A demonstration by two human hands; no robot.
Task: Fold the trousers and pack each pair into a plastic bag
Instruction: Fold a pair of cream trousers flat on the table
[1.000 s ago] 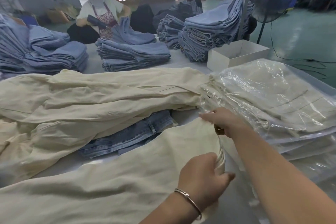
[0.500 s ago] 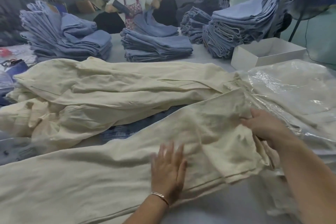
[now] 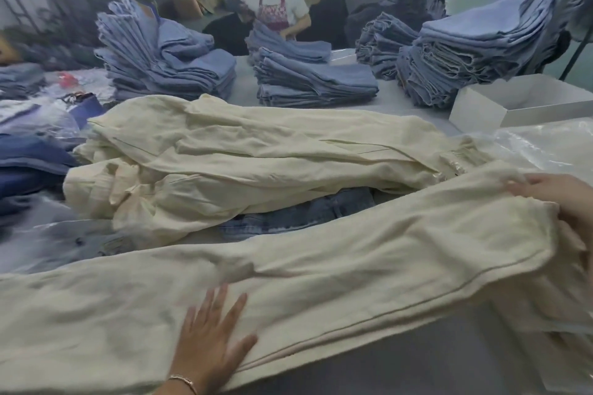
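Right, fingers first: the left hand lies flat w/ fingers straight and spread, palm down on the cream trousers, near their front edge at bottom centre. A thin bracelet sits on that wrist. The right hand is at the far right edge, fingers reaching over the trousers' right end and touching the cloth; it's partly cut off by the frame, so can't tell whether they pinch the fabric or just rest on it.

The trousers stretch lengthwise across the grey table, from lower left up to the right, doubled along their length w/ a seam line running near the front edge. Just behind them is a heap of more cream trousers, lying on top of a pair of blue jeans that peeks out underneath.

At right, beside the right hand, clear plastic bags lie in a shiny pile; contents not clear. Behind those, an open white box.

Further back on the table: several stacks of folded light-blue denim, incl. a tall one at right and one at left. Another person in a white top and patterned apron stands at the far side, hands on a stack. Dark blue garments sit at the left edge.
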